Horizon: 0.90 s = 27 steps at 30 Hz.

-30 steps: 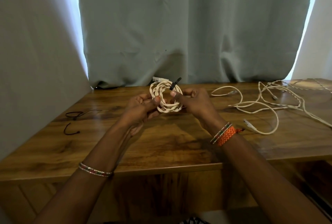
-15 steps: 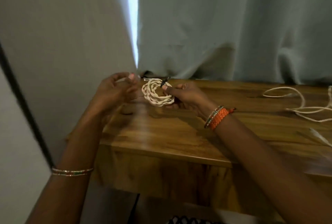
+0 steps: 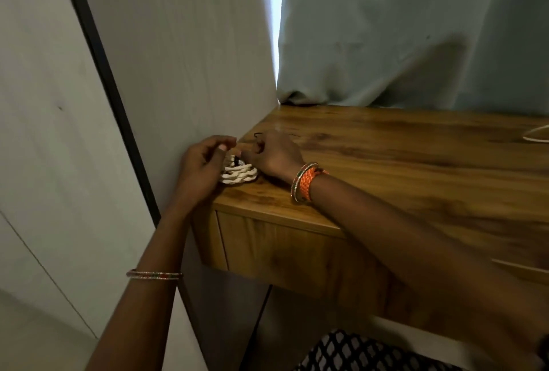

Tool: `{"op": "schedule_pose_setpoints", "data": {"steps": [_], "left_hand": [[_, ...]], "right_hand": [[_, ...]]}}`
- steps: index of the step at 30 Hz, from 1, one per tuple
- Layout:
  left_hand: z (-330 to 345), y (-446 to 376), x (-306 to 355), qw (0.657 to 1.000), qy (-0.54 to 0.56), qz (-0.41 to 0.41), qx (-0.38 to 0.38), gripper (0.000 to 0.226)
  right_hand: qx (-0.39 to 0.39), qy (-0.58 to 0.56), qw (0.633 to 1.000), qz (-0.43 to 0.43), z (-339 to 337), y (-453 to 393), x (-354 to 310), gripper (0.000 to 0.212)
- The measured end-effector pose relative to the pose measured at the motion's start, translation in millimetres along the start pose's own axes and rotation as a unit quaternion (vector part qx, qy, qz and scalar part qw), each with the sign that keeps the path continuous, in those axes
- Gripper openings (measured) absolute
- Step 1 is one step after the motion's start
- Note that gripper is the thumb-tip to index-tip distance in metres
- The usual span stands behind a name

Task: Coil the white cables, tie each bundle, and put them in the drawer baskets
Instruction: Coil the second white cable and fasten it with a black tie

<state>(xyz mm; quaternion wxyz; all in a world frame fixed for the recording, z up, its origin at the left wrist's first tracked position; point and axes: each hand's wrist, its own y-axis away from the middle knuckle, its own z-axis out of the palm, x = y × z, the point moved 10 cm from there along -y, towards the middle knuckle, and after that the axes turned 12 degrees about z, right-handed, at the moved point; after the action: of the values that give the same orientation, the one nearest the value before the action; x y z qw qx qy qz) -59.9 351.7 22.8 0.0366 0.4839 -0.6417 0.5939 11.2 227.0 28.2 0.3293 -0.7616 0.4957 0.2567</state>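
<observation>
A coiled white cable (image 3: 239, 177) lies on the front left corner of the wooden table (image 3: 401, 180), close to the wall. A black tie (image 3: 236, 160) crosses its top. My right hand (image 3: 274, 156) has curled fingers on the coil's right side and grips it. At the coil's left side is my left hand (image 3: 203, 167), its fingers curled just above the coil and covering part of it. Whether it pinches anything is hidden. A loose white cable (image 3: 534, 138) shows at the far right edge.
Thin black ties (image 3: 269, 133) lie on the table behind my right hand. A closed drawer front (image 3: 282, 248) sits under the table corner. A pale wall panel (image 3: 178, 73) stands hard against the table's left; a grey curtain (image 3: 416, 28) hangs behind.
The view has swung left. The coil has gone from held above the table to lying on its front left corner, both hands moving with it.
</observation>
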Motion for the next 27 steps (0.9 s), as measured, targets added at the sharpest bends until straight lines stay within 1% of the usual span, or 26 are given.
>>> {"op": "schedule_pose_setpoints", "data": {"steps": [1,3,6,8,10,12,14,16,19,21,22,24,26,27], "left_hand": [[0.7,-0.5,-4.4,1.000,-0.005,-0.010,-0.001,0.026],[1.4,-0.9,-9.6,1.000,-0.007,-0.020,-0.005,0.026],[2.4,-0.4,-4.4,1.000,-0.016,-0.004,-0.009,0.028],[2.5,-0.1,4.4,1.000,-0.025,0.008,-0.016,0.026],[3.4,-0.8,14.5,0.999,-0.031,0.015,-0.035,0.022],[0.6,-4.2,27.2,0.998,-0.039,0.030,-0.032,0.023],[0.9,-9.4,52.2,0.996,-0.040,0.075,-0.013,0.030],[16.8,-16.4,83.3,0.993,-0.014,0.118,-0.009,0.030],[65.8,-31.9,124.2,0.987,0.052,0.151,-0.027,0.028],[116.9,-46.9,148.0,0.981,0.089,0.163,-0.058,0.029],[143.0,-53.8,158.7,0.977,0.102,0.170,-0.077,0.029],[206.3,-67.0,180.5,0.967,0.125,0.182,-0.127,0.029],[269.9,-74.6,200.9,0.957,0.102,0.206,-0.179,0.030],[297.9,-74.8,208.1,0.950,0.076,0.223,-0.206,0.030]], "right_hand": [[0.003,0.022,1.000,-0.005,1.9,-0.1,-0.2,0.037],[-0.002,0.022,1.000,0.003,6.6,-5.7,4.3,0.034],[-0.002,0.025,1.000,0.002,7.4,-7.3,5.9,0.038],[0.004,-0.003,1.000,-0.005,1.7,-4.5,4.1,0.038],[0.035,-0.046,0.998,-0.011,-12.0,-1.4,4.0,0.038],[0.073,-0.072,0.994,-0.025,-29.7,3.0,2.3,0.030],[0.100,-0.078,0.991,-0.040,-50.8,7.9,-1.5,0.024],[0.130,-0.077,0.987,-0.057,-80.7,15.2,-3.7,0.025],[0.196,-0.038,0.976,-0.085,-138.5,31.3,3.7,0.024],[0.251,0.008,0.964,-0.081,-185.0,43.9,24.4,0.023],[0.276,0.031,0.958,-0.070,-205.9,48.4,38.1,0.023],[0.337,0.079,0.938,-0.019,-256.2,60.8,78.2,0.022],[0.382,0.125,0.915,0.037,-303.5,75.6,123.3,0.020],[0.390,0.155,0.905,0.066,-321.3,81.6,145.8,0.018]]}}
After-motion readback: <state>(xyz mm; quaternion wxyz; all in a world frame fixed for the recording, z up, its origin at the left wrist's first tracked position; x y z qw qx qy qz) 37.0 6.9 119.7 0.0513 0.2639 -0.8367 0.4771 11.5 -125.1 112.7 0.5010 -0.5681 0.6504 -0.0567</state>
